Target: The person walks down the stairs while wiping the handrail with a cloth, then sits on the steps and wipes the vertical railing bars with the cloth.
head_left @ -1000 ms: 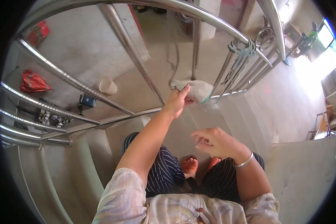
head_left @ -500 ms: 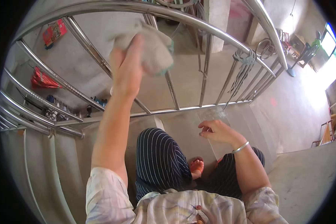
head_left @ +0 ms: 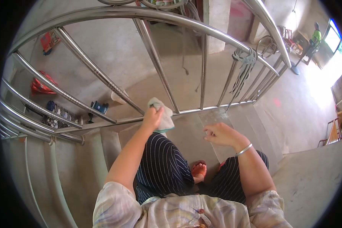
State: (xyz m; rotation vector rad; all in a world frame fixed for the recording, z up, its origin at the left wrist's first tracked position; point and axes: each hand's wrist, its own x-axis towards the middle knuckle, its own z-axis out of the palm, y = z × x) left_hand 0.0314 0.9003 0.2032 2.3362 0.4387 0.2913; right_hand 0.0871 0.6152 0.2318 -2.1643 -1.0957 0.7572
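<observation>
A pale cloth with a green edge is bunched in my left hand, whose fingers are closed round it. That hand is low at the metal stair railing, close to the foot of an upright bar and the bottom rail. Part of the cloth hangs down over my left knee. My right hand, with a silver bangle on the wrist, hovers above the steps near my right knee. Its fingers are loosely bent and apart, with nothing in them.
The curved handrail arches across the front. Grey cords hang knotted from it on the right. Stair steps lie to my left. Beyond the bars are a white basket, a red bag and a person in green.
My left hand has come down with the cloth from near the handrail to the foot of the bars. The right hand has hardly moved.
</observation>
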